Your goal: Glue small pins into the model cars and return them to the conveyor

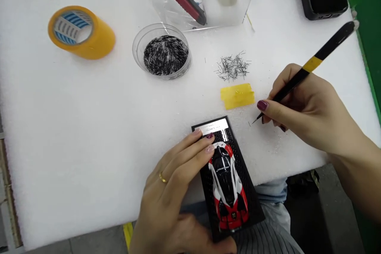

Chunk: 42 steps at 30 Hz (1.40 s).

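Silver plate, lettering illegible, left fingers clasping black base, right fingers pinching slim tool

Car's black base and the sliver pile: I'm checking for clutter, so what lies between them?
In the head view, a piece of yellow tape lies between the black base and the sliver pile.

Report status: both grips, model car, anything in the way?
Left grip on black base. Right grip pinching black tool, tip beside tiny dark sliver. Model car upright on base. Yellow tape nearby, not between tip and base.
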Available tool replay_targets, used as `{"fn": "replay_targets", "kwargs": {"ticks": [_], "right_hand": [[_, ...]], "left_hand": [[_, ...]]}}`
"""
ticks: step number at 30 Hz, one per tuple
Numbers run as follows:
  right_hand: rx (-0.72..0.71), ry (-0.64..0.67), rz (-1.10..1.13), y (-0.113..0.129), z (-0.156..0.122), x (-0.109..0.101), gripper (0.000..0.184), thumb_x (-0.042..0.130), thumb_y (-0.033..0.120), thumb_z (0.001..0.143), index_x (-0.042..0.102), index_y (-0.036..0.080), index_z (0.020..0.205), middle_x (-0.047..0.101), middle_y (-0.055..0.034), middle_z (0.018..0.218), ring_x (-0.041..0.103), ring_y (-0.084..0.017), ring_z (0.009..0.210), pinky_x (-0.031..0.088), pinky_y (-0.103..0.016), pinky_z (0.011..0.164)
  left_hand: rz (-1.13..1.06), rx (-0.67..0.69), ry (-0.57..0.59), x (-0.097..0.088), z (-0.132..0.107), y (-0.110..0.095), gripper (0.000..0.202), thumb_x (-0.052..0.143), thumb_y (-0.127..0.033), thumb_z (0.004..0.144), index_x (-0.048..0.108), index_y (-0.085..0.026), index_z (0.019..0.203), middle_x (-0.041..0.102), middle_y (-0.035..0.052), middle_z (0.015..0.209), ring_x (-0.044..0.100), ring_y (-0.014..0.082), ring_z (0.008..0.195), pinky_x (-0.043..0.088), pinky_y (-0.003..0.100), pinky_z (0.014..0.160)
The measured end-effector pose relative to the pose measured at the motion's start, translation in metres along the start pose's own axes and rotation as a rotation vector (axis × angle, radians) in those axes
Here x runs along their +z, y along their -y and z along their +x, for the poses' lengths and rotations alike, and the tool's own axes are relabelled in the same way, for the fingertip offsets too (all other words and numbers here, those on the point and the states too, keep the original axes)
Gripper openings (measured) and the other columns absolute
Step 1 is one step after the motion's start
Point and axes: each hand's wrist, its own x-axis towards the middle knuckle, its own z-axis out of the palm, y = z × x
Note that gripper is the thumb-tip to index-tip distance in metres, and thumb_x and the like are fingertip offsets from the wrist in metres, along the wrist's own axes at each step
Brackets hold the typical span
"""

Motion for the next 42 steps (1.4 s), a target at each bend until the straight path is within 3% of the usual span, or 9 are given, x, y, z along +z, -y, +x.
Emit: {"fn": "replay_targets", "kwargs": {"ticks": [8,14,17,23,29,42], "right_hand": [[-0.083,-0.050,-0.119,-0.003,0.001,0.004,0.026,0.080,0.013,0.082,0.058,0.026,0.078,0.068,0.0010,0.063,0.062,-0.017,0.053,0.043,-0.028,0.041],[-0.072,-0.007,0.068,-0.005,0.001,0.001,0.027,0.090,0.019,0.077,0.063,0.022,0.077,0.068,0.0002,0.063,0.060,-0.012,0.047,0.043,-0.023,0.036],[-0.094,-0.078,0.116,-0.009,-0.004,-0.001,0.026,0.092,0.025,0.074,0.067,0.021,0.073,0.070,-0.0005,0.065,0.060,-0.011,0.047,0.042,-0.022,0.036],[-0.188,-0.197,0.198,-0.018,-0.014,0.004,0.026,0.090,0.021,0.076,0.065,0.023,0.070,0.076,-0.0014,0.074,0.069,-0.016,0.061,0.050,-0.026,0.049],[-0.308,-0.434,0.036,-0.015,-0.009,0.019,0.030,0.085,0.016,0.080,0.058,0.024,0.068,0.077,-0.0041,0.078,0.068,-0.019,0.062,0.050,-0.033,0.053],[-0.282,-0.380,-0.044,-0.023,-0.005,0.021,0.030,0.086,0.018,0.077,0.057,0.024,0.070,0.078,-0.0004,0.080,0.066,-0.017,0.063,0.049,-0.029,0.054]], "left_hand": [[-0.004,-0.014,-0.021,0.000,0.001,-0.003,0.105,0.083,-0.073,0.065,0.052,-0.012,0.145,0.062,0.0120,0.143,0.054,0.0355,0.139,0.041,0.048,0.123],[-0.015,0.018,-0.016,0.001,0.001,0.001,0.110,0.085,-0.075,0.061,0.054,-0.009,0.143,0.062,0.0133,0.143,0.054,0.0347,0.139,0.040,0.044,0.124],[-0.018,0.026,-0.029,0.002,0.002,0.001,0.108,0.083,-0.076,0.063,0.054,-0.008,0.142,0.062,0.0135,0.142,0.054,0.0339,0.139,0.040,0.043,0.124],[0.010,0.035,-0.018,0.001,0.004,0.000,0.110,0.078,-0.082,0.063,0.053,-0.009,0.141,0.062,0.0137,0.142,0.053,0.0310,0.140,0.039,0.038,0.124],[0.035,0.075,-0.031,0.003,0.004,0.003,0.109,0.076,-0.083,0.064,0.052,-0.010,0.141,0.064,0.0154,0.140,0.055,0.0308,0.139,0.041,0.040,0.123],[0.087,0.115,-0.037,0.004,0.005,0.003,0.102,0.070,-0.083,0.072,0.054,-0.006,0.137,0.065,0.0176,0.133,0.056,0.0303,0.137,0.042,0.039,0.122]]}}
